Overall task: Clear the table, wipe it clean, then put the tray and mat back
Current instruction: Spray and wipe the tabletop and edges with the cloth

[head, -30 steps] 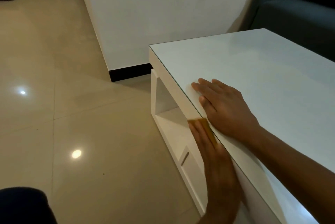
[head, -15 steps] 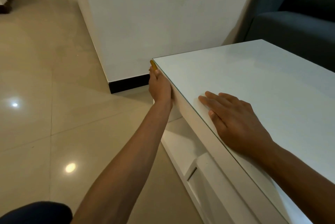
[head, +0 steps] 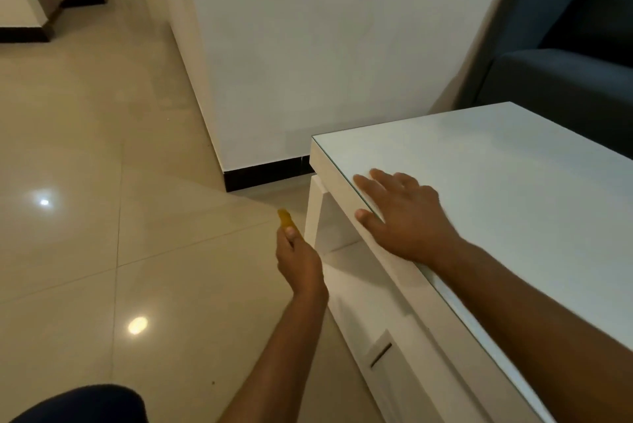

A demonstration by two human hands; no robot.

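Wiping step, likely: left hand (head: 299,260) pinching yellow cloth (head: 285,218) beside table (head: 513,183); right hand (head: 402,217) flat, holding nothing. Next: tray, mat unseen.

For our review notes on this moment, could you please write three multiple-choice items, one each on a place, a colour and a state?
1. Where does the right hand rest?
A. On the floor
B. On the table top near its edge
C. On the sofa

2. What colour is the cloth in the left hand?
A. Yellow
B. Blue
C. Red

3. How is the right hand?
A. Closed in a fist
B. Gripping the cloth
C. Flat, fingers spread

Answers:
1 B, the palm lies on the white table by its near edge.
2 A, a yellow tip shows above the fingers.
3 C, the fingers lie straight on the glass surface.
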